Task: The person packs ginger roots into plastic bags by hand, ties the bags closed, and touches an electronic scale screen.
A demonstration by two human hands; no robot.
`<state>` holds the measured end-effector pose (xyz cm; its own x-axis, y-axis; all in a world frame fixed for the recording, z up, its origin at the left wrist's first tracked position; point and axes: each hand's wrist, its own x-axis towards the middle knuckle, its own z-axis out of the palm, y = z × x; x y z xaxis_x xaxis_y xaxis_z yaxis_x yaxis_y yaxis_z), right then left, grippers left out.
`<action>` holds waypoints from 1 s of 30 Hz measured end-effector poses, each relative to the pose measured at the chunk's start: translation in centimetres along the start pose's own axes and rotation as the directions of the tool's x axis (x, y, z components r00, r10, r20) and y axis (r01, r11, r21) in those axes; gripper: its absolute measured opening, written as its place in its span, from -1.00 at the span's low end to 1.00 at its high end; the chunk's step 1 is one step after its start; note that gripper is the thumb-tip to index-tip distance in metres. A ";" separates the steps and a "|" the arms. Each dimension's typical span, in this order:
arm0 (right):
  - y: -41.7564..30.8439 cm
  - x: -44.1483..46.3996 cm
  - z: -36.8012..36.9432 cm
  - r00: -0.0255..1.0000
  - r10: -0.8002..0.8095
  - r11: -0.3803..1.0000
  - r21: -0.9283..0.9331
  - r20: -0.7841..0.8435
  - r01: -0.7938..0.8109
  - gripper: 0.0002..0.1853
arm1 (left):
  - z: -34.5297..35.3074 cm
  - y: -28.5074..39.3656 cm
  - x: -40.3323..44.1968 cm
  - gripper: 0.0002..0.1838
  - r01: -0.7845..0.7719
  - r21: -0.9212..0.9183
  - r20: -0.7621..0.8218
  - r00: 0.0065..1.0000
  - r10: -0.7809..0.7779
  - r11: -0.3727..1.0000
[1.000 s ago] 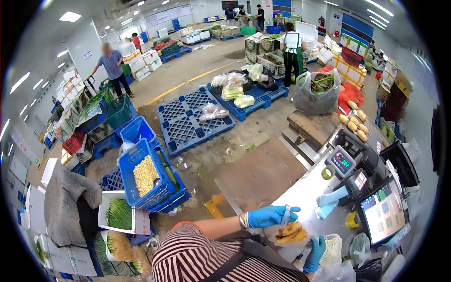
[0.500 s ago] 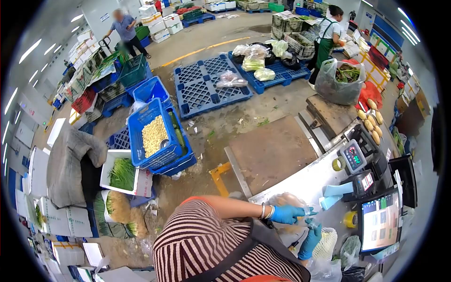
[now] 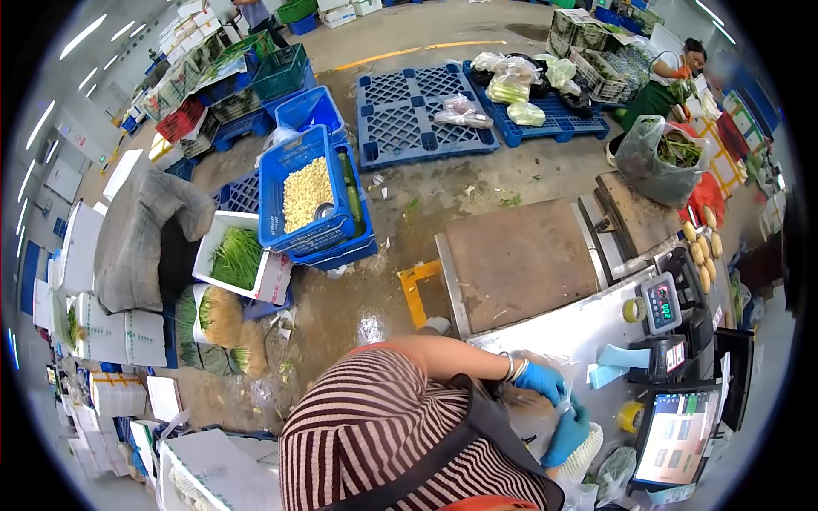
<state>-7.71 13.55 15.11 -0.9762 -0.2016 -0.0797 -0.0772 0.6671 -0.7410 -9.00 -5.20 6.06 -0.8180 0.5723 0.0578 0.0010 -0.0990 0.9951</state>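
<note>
My left hand point(image 3: 540, 380), in a blue glove with bracelets at the wrist, is closed on the gathered top of a clear plastic bag point(image 3: 566, 393). Just below it, my right hand point(image 3: 567, 435), also blue-gloved, pinches the same plastic. Brownish contents show dimly through the bag; their kind is hidden. White foam netting point(image 3: 584, 453) lies beside my right hand on the metal counter point(image 3: 558, 317). Light blue slips of paper point(image 3: 615, 362) and a yellow tape roll point(image 3: 630, 416) are to the right of my hands.
A digital scale display point(image 3: 661, 303), another tape roll point(image 3: 634, 309) and a monitor point(image 3: 677, 436) stand along the counter. Beyond are a brown platform point(image 3: 521, 264), blue pallets point(image 3: 400, 123) and a blue crate point(image 3: 285, 159) of pale pieces. A co-worker point(image 3: 665, 81) bends at upper right.
The view has shifted, so the surroundings sit further right and partly higher. My hands have drawn closer together at the bag's top. The co-worker at upper right now bends toward the boxes.
</note>
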 end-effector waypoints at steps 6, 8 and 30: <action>13.8 7.2 5.4 0.959 0.282 0.959 -0.021 -0.032 -0.283 -0.78 | 1.3 -2.0 -1.3 -0.69 -0.389 0.241 0.072 0.921 0.384 0.889; 13.9 7.0 6.3 0.970 0.210 0.971 0.146 -0.125 -0.191 -0.73 | 1.4 2.7 -2.5 -0.64 0.169 0.619 0.029 0.971 -0.238 0.767; 5.6 4.4 -0.6 0.887 -0.127 0.433 0.830 0.443 -0.352 -0.57 | 0.3 0.2 0.0 -0.49 -0.038 -0.578 -0.323 0.928 -0.186 0.815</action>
<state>-12.51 16.85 10.98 -0.7666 -0.5817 -0.2720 0.4787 -0.2354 -0.8458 -8.85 -4.99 6.32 -0.9449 0.2870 -0.1575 -0.3010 -0.5730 0.7622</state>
